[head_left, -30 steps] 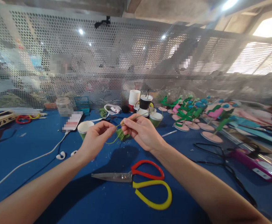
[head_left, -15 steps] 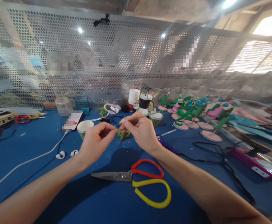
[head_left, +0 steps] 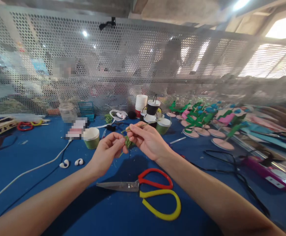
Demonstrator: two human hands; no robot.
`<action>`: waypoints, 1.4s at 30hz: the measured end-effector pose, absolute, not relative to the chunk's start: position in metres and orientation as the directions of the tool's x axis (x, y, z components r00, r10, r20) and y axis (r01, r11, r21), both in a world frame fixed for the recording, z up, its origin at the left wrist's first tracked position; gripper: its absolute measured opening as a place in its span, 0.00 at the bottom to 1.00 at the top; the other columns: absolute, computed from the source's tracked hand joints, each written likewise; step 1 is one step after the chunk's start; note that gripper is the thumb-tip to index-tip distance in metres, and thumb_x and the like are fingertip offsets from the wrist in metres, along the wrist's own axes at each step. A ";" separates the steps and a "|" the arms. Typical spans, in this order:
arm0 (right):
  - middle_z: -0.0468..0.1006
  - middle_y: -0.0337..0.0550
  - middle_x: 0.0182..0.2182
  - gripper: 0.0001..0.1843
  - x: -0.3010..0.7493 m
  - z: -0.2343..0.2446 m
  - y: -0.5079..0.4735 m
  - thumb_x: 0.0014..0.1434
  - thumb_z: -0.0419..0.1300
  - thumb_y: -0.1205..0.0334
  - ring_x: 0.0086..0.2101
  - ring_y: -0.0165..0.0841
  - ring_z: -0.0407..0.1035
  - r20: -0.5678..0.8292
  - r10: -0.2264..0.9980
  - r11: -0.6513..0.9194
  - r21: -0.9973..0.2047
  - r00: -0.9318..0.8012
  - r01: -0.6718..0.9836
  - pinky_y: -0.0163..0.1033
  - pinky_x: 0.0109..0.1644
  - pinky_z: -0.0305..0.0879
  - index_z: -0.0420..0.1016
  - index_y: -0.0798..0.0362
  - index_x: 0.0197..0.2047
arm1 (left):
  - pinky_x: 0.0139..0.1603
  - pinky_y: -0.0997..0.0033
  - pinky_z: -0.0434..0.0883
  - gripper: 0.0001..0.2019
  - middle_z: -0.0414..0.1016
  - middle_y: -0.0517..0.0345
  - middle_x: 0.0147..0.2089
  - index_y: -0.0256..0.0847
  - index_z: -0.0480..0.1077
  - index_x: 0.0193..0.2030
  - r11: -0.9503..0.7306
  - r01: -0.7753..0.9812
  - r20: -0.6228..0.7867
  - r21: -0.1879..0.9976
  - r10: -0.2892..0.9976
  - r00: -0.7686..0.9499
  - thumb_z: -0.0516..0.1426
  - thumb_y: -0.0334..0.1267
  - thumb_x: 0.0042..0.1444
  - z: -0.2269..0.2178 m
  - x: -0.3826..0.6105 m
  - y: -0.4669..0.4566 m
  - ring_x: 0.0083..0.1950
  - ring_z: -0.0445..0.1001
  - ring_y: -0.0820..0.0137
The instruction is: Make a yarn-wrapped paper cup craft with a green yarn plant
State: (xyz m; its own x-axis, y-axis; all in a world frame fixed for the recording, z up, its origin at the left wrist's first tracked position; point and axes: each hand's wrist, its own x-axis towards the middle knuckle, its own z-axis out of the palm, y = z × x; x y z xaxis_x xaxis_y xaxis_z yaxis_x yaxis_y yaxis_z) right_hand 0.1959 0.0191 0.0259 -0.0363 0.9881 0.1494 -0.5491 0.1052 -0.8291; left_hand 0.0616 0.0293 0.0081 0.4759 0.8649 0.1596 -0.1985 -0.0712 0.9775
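Observation:
My left hand [head_left: 108, 151] is closed in a pinch on one end of a thin green strand [head_left: 154, 122]. Thumb and fingers of my right hand [head_left: 151, 141] pinch the same strand close by, and it trails off to the right toward a green-and-white paper cup [head_left: 163, 126]. Just behind my fingertips lies a small tangle of green strands [head_left: 129, 142], partly hidden by both hands. Nearer to me, large scissors [head_left: 133, 186] with one red and one yellow handle lie on the blue table, slightly spread.
Another paper cup [head_left: 92, 138] stands left of my hands, near a phone [head_left: 77, 128] on a white cable and white earbuds [head_left: 64, 164]. Stacked cups [head_left: 141, 102] stand behind. To the right are green craft plants [head_left: 194, 123] on pink discs and a purple power strip [head_left: 272, 175].
My left hand has shifted slightly right and down, its fingers curling more. My right hand's fingers have opened out a little around the strand. The scissors stay in place.

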 end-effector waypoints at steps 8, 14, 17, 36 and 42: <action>0.72 0.34 0.17 0.10 0.199 0.021 0.021 0.43 0.63 0.63 0.19 0.23 0.66 0.316 0.948 0.312 -0.898 0.036 -0.310 0.28 0.21 0.65 0.64 0.56 0.23 | 0.19 0.82 0.55 0.06 0.65 0.65 0.20 0.37 0.62 0.27 -0.354 0.096 0.293 0.930 0.874 0.387 0.53 0.38 0.50 0.022 0.049 0.045 0.19 0.58 0.81; 0.71 0.34 0.17 0.08 0.201 0.020 0.022 0.47 0.60 0.63 0.19 0.25 0.68 0.474 0.865 0.485 -0.874 0.166 -0.032 0.31 0.23 0.67 0.64 0.56 0.24 | 0.20 0.81 0.58 0.06 0.63 0.66 0.19 0.37 0.61 0.25 -0.494 0.214 0.404 0.843 0.843 0.356 0.53 0.36 0.49 0.028 0.050 0.034 0.20 0.61 0.80; 0.72 0.34 0.17 0.08 0.199 0.020 0.022 0.46 0.61 0.64 0.19 0.25 0.68 0.470 0.863 0.489 -0.870 0.185 -0.070 0.32 0.24 0.67 0.64 0.55 0.24 | 0.21 0.81 0.60 0.06 0.64 0.65 0.19 0.37 0.61 0.25 -0.509 0.200 0.411 0.837 0.826 0.385 0.52 0.35 0.49 0.024 0.053 0.029 0.21 0.62 0.80; 0.71 0.33 0.16 0.11 0.202 0.018 0.024 0.45 0.62 0.62 0.18 0.23 0.65 0.370 0.927 0.374 -0.909 0.058 -0.183 0.30 0.21 0.64 0.62 0.55 0.24 | 0.18 0.81 0.58 0.05 0.64 0.65 0.21 0.37 0.63 0.25 -0.470 0.254 0.358 0.845 0.851 0.384 0.53 0.37 0.48 0.031 0.048 0.043 0.19 0.59 0.81; 0.72 0.33 0.18 0.09 0.199 0.017 0.023 0.46 0.60 0.62 0.19 0.25 0.67 0.455 0.877 0.469 -0.880 0.153 -0.075 0.31 0.23 0.66 0.63 0.55 0.24 | 0.21 0.79 0.60 0.06 0.66 0.63 0.22 0.36 0.64 0.26 -0.554 0.312 0.421 0.772 0.813 0.402 0.54 0.37 0.48 0.026 0.050 0.034 0.22 0.62 0.79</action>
